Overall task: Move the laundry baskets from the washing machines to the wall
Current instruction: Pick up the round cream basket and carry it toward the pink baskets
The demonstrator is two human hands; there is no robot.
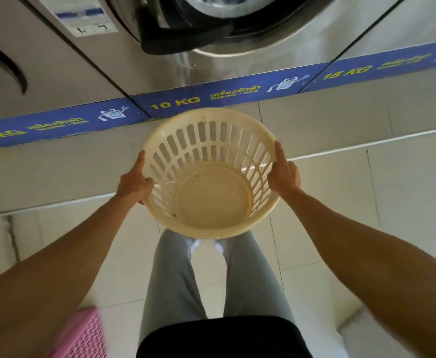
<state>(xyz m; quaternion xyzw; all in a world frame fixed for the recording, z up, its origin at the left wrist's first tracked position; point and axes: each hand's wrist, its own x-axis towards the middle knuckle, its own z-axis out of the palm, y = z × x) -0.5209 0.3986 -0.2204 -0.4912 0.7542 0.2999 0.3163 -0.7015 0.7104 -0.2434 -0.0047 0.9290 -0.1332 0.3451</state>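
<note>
Black shirt hem [224,337] and grey trousers [175,285] fill the bottom of the view, with both bare forearms reaching forward on either side of them. Ahead, a row of steel washers [211,68] spans the whole top, the middle one showing a round door with a dark rim [186,34] and a label sticker [87,14] on the panel to its left. A blue strip [180,102] runs along the base of the machines, printed "10 KG" in front of the middle washer and "15 KG" further right. Pale floor tiles [366,189] lie between the machines and the person's feet, and a raised step edge crosses the floor just below the strip. A cream basket [211,202], round with slotted walls and empty apart from a few dark specks, is held in the air above the tiles in front of the middle washer, tilted so its open mouth faces the camera, clear of the machines and over the knees. The left hand [134,184] clasps its left rim, thumb along the edge and fingers curled under the outside wall. The right hand [284,174] clasps the right rim the same way, thumb laid up along the edge. A pink basket [82,337] with a fine grid wall sits at the bottom left corner, just beside the left leg, partly cut off and blurred. White shoe tips [195,245] peek out under the cream basket.
</note>
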